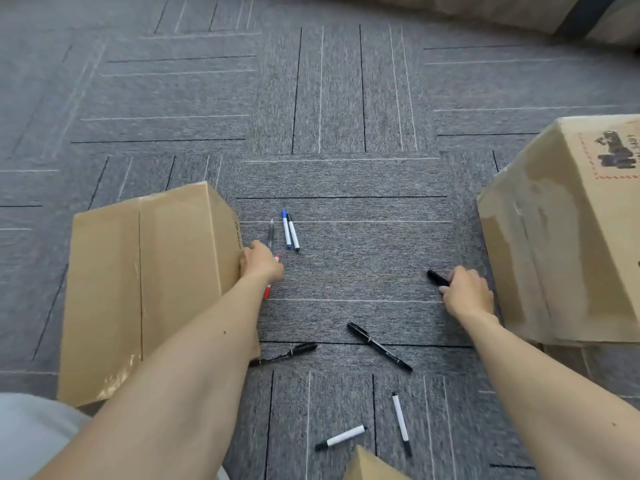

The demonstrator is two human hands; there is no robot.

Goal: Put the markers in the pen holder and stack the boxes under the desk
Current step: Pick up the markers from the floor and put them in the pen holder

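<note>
My left hand point(261, 263) is curled down over a red marker point(266, 292) on the carpet, right beside the left cardboard box point(149, 289). The marker's ends stick out on both sides of the hand. My right hand point(467, 292) grips a black marker point(437, 277) just left of the large taped box point(561, 237). Loose on the carpet lie a blue-capped marker point(285, 228), a black-capped white marker point(293, 232), a clear pen point(270, 233), two black markers point(284, 355) point(379, 346) and two white markers point(401, 424) point(341, 438). No pen holder is in view.
The corner of a third cardboard box point(370, 465) pokes in at the bottom edge. Grey carpet tiles point(346, 116) stretch away ahead. Pale furniture with a dark leg point(585, 15) runs along the top right.
</note>
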